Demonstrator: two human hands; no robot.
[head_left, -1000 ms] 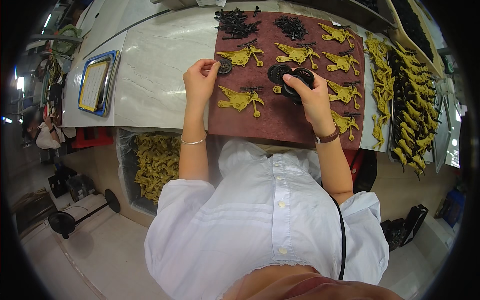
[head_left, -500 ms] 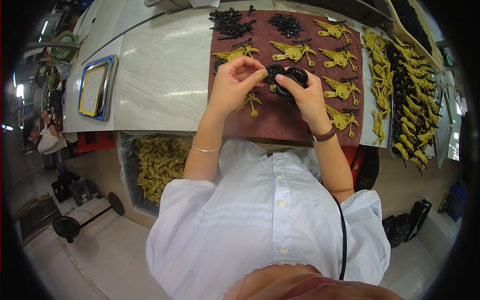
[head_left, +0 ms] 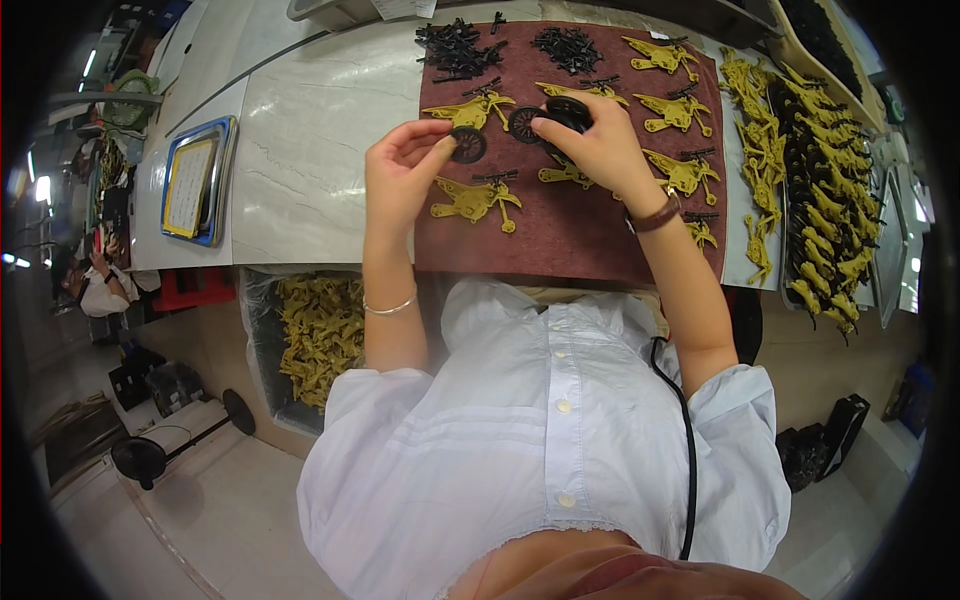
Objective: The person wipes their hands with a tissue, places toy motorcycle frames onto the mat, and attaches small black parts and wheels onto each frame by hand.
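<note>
My left hand (head_left: 402, 165) is closed, thumb and fingers pinching the edge of a black spoked wheel (head_left: 468, 145) just below a yellow toy motorcycle body (head_left: 470, 112). My right hand (head_left: 608, 145) is closed around several more black wheels (head_left: 568, 113); one spoked wheel (head_left: 523, 125) shows at its thumb tip. Beneath the hands lies a maroon cloth (head_left: 560, 245) bearing rows of yellow bodies, each with a black handlebar piece beside it. One such body (head_left: 472, 203) lies nearest me on the left. My right hand hides part of the middle column.
Two piles of small black parts (head_left: 458, 50) lie at the cloth's far edge. To the right are loose yellow bodies (head_left: 750, 150) and a crowded row of yellow-and-black pieces (head_left: 830, 200). A blue-rimmed tray (head_left: 217, 180) sits left. A lined bin (head_left: 320, 335) of yellow parts stands below the table.
My left hand has moved left, away from the right hand, with one wheel in its fingers. My right hand has shifted slightly up with the other wheels.
</note>
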